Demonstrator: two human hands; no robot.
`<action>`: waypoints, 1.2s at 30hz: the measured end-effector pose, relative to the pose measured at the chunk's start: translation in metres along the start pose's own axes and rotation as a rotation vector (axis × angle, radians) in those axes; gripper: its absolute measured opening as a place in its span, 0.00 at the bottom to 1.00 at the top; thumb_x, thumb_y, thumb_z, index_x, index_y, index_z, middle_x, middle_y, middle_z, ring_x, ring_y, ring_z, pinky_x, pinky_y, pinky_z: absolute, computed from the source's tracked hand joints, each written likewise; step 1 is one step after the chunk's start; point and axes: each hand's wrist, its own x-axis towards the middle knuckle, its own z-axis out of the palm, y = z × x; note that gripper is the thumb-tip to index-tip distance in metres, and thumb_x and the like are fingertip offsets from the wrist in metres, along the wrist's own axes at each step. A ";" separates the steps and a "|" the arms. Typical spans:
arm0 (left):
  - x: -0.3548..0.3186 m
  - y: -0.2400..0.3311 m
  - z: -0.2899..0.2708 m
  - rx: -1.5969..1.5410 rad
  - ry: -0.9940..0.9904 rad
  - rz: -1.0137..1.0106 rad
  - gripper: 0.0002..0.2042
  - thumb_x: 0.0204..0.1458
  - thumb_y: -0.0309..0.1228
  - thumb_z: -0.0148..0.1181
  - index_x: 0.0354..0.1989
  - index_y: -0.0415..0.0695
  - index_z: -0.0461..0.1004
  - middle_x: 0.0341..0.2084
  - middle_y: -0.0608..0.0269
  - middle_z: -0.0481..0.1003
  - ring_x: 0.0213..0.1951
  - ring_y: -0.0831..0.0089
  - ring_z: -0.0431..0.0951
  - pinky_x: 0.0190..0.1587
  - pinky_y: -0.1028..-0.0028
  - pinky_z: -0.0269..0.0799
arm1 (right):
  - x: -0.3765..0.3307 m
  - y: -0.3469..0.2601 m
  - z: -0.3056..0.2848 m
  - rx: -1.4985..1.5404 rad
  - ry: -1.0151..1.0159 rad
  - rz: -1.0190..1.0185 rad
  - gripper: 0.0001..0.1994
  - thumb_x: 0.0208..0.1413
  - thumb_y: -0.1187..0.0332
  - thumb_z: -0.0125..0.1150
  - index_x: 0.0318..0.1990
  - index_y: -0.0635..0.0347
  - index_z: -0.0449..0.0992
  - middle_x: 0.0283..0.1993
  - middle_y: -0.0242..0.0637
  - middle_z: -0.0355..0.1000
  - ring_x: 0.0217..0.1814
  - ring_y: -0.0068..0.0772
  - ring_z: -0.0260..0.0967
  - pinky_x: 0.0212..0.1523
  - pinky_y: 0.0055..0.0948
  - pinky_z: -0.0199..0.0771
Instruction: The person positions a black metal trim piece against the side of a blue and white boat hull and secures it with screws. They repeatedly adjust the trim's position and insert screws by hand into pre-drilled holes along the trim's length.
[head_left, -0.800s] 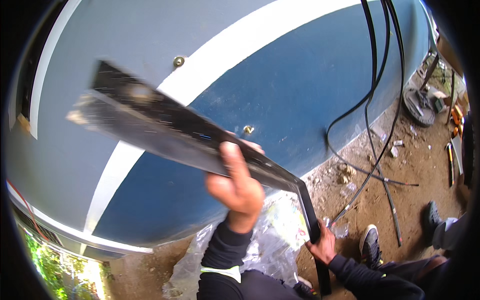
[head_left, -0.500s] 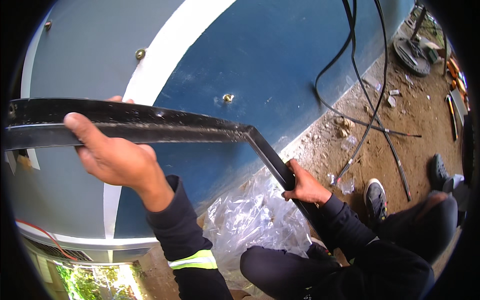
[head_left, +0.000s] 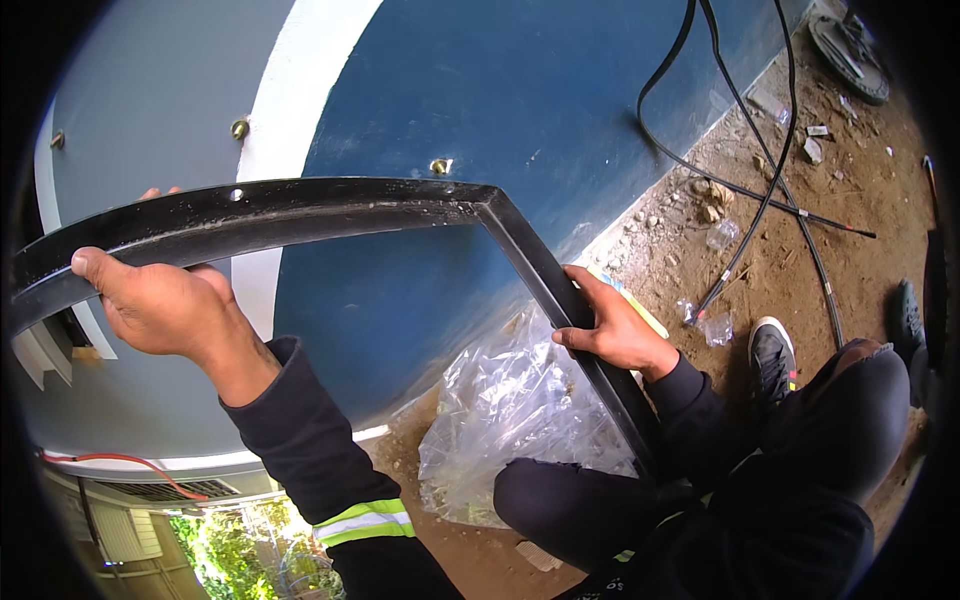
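A black angle-iron bracket [head_left: 350, 212], bent to a corner, is held in front of the blue-and-grey wall. My left hand [head_left: 165, 312] grips its long upper arm at the left, thumb in front and fingertips showing behind the top edge. My right hand [head_left: 622, 325] is closed around the slanting arm below the corner. Holes show in the upper flange. One wall bolt [head_left: 440, 166] stands just above the bracket's top edge near the corner. Another bolt [head_left: 240, 129] and a third bolt [head_left: 57, 140] stick out farther left. Whether the bracket touches the wall, I cannot tell.
Clear plastic sheeting [head_left: 505, 420] lies crumpled on the dirt below the bracket. Black cables [head_left: 770, 190] hang down the wall and trail over the ground at the right. My bent knee [head_left: 560, 500] is close under the slanting arm. A red-orange cord [head_left: 130, 461] runs at lower left.
The bracket has risen closer to the bolt line, its corner now just beneath one bolt. Both hands have kept hold of it, and the view has shifted a little.
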 end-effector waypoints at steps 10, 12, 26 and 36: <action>0.009 0.004 0.002 0.086 -0.060 -0.024 0.31 0.75 0.46 0.38 0.51 0.19 0.68 0.38 0.30 0.80 0.37 0.52 0.87 0.42 0.59 0.92 | 0.009 -0.012 -0.008 0.026 -0.008 -0.042 0.44 0.52 0.70 0.76 0.73 0.79 0.59 0.53 0.57 0.77 0.52 0.37 0.78 0.56 0.34 0.76; 0.011 0.003 0.004 0.092 -0.070 -0.038 0.30 0.75 0.45 0.38 0.51 0.20 0.68 0.39 0.30 0.80 0.37 0.53 0.87 0.43 0.59 0.92 | 0.010 -0.012 -0.008 0.059 -0.017 -0.003 0.44 0.53 0.70 0.76 0.73 0.79 0.58 0.53 0.57 0.77 0.52 0.37 0.78 0.56 0.34 0.77; 0.012 0.002 0.021 0.142 -0.079 -0.022 0.28 0.75 0.41 0.36 0.50 0.21 0.70 0.39 0.33 0.82 0.36 0.56 0.88 0.40 0.65 0.92 | 0.016 -0.014 -0.013 0.044 -0.054 0.025 0.44 0.53 0.69 0.76 0.73 0.80 0.58 0.51 0.58 0.78 0.50 0.38 0.79 0.54 0.33 0.77; 0.014 -0.002 0.027 0.132 -0.073 -0.028 0.25 0.74 0.41 0.39 0.48 0.25 0.72 0.37 0.35 0.82 0.34 0.58 0.89 0.37 0.66 0.93 | 0.016 -0.002 -0.009 0.022 -0.035 -0.013 0.45 0.53 0.67 0.77 0.74 0.80 0.58 0.54 0.61 0.77 0.51 0.40 0.79 0.56 0.34 0.76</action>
